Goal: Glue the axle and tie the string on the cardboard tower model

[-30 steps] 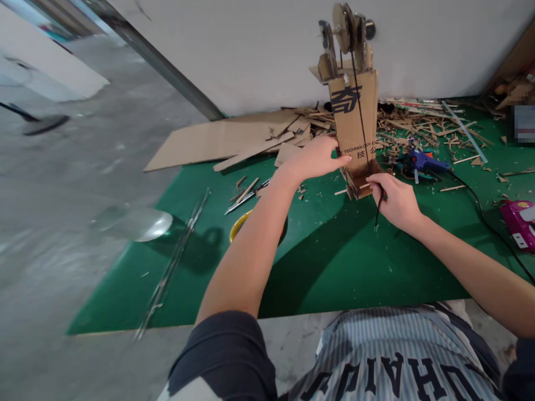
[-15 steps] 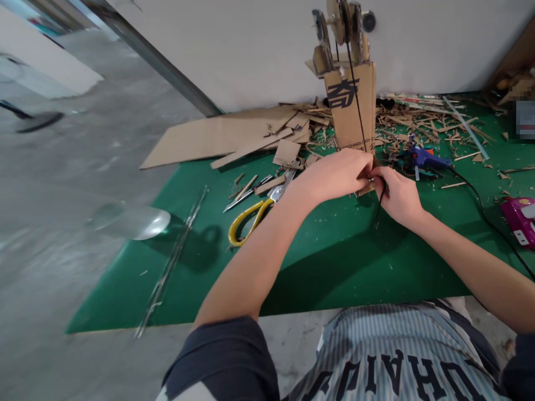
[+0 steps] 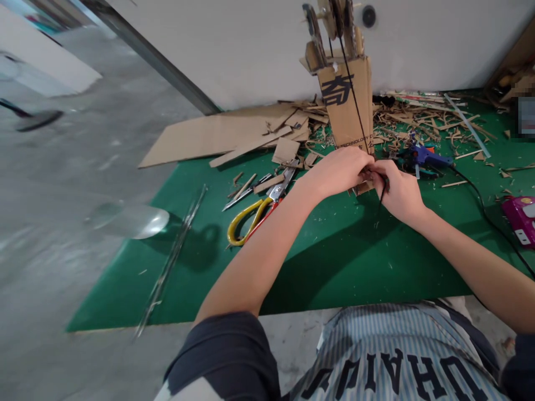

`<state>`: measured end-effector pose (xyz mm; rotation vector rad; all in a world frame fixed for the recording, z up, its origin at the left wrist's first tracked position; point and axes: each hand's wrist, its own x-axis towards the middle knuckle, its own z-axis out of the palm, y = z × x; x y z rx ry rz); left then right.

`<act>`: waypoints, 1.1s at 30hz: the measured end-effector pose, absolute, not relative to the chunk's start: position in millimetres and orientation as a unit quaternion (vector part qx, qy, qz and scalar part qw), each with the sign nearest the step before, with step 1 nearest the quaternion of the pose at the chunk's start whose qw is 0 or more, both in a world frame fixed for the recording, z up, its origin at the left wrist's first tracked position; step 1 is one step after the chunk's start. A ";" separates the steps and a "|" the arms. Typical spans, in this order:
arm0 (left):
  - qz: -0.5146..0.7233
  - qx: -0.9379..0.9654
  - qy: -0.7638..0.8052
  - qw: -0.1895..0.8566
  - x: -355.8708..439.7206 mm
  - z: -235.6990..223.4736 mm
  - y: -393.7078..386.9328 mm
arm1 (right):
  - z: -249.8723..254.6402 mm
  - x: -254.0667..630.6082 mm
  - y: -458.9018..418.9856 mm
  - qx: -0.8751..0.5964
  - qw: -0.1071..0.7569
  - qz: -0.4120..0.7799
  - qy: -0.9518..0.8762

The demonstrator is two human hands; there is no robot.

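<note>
In the head view, a cardboard tower [image 3: 346, 118] is standing on the green table [image 3: 418, 267], just beyond the person's hands, between the scissors [image 3: 276, 192] on the left and the blue glue gun [image 3: 430, 157] on the right. Its long axis is running upward, the top slanting leftward in the view, and its printed face is pointing toward the person. Cardboard wheels [image 3: 328, 19] are crowning the upper end; the hands are partly hiding the lower end. A black cord [image 3: 358, 111] is stretching down the front from the wheels to the fingers, nearly along that axis. The right hand [image 3: 397, 188] is pinching the cord, whose loose tail is hanging below. The left hand [image 3: 339, 171] is bending its fingers against the right fingertips; whether it is gripping anything, I cannot tell.
</note>
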<state>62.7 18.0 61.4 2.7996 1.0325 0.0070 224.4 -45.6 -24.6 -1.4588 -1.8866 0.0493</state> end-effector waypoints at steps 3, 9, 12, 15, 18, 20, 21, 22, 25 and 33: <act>-0.018 0.936 0.346 0.069 61.4 62.6 20.2 | -26.2 223.1 -45.8 -0.565 0.407 0.040 -0.717; -0.003 0.920 0.383 0.084 60.9 63.9 16.9 | -25.3 224.5 -43.8 -0.541 0.476 0.082 -0.689; 0.017 0.908 0.408 0.093 62.1 61.3 15.1 | -23.3 226.7 -41.7 -0.526 0.501 0.083 -0.683; 0.042 0.907 0.409 0.088 63.3 56.9 15.4 | -22.2 228.9 -39.3 -0.521 0.502 0.070 -0.687; 0.065 0.909 0.404 0.082 63.6 53.0 16.5 | -22.4 231.3 -36.3 -0.509 0.509 0.045 -0.693; 0.081 0.911 0.397 0.078 63.2 51.4 17.0 | -23.2 232.7 -34.1 -0.506 0.509 0.032 -0.696; 0.089 0.913 0.392 0.075 63.0 50.9 17.3 | -23.6 233.4 -33.1 -0.510 0.503 0.029 -0.697; 0.096 0.915 0.384 0.072 62.7 50.5 17.5 | -24.1 233.9 -32.3 -0.516 0.496 0.027 -0.698; 0.106 0.923 0.363 0.073 61.9 50.8 18.0 | -24.8 234.7 -31.2 -0.537 0.465 0.031 -0.704; 0.106 0.930 0.345 0.069 57.9 53.2 21.0 | -18.7 231.6 -33.8 -0.605 0.376 0.020 -0.701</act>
